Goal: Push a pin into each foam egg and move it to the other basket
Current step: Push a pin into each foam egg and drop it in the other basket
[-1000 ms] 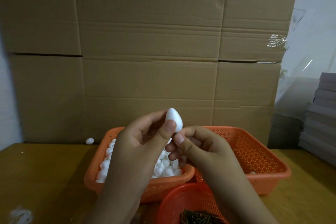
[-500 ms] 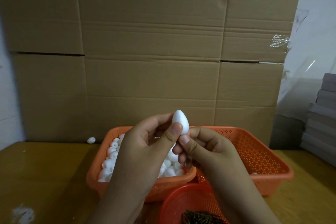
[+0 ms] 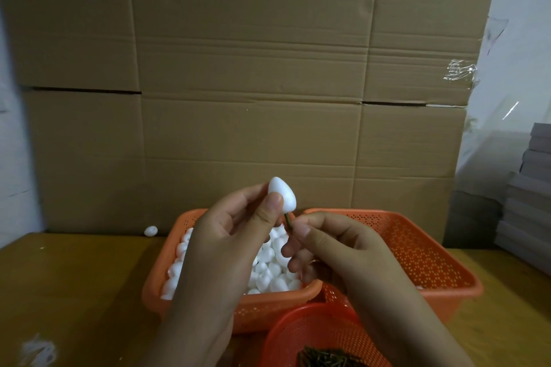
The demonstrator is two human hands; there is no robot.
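Head view: left hand [image 3: 229, 243] pinches foam egg [image 3: 282, 194]; right hand [image 3: 337, 250] pinches its pin [image 3: 288, 221].

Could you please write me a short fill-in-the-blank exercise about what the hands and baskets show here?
1. The left hand holds a white foam ____ above the baskets.
2. The right hand pinches a thin dark ____ under the white foam egg.
3. The orange plastic basket on the left is full of white foam ____.
4. One stray egg lies on the wooden ____.

Missing words: egg; pin; eggs; table
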